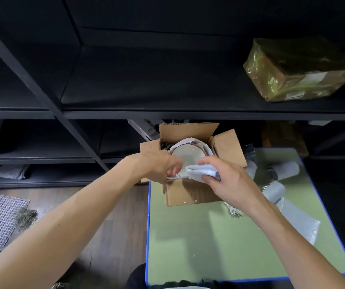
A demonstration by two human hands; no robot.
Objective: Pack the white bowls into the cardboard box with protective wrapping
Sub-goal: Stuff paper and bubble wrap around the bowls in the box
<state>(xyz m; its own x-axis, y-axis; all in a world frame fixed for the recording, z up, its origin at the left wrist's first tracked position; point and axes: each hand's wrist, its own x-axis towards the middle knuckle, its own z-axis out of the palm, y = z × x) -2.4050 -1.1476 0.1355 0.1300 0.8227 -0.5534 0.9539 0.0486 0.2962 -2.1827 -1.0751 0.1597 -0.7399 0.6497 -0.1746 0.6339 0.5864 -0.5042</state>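
Head view: over the green table (198, 247), the right hand (227, 180) grips a bunched fold of foam wrap (200, 171) at the near edge of the cardboard box (188, 195); the left hand (157, 163) pinches the same sheet beside it. Inside the box lies the white bowl (186, 157), nested in that wrap. The fold should probably be drawn flat across the bowl, covering its rim, without lifting it. Farther off, a taped parcel (298, 69) sits on a shelf (167, 97).

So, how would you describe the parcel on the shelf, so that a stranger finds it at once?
Look at the black shelving behind the green table. On its upper board, far right, lies a cardboard parcel. Unlike the open box on the table, it is closed, wrapped in shiny yellowish film.
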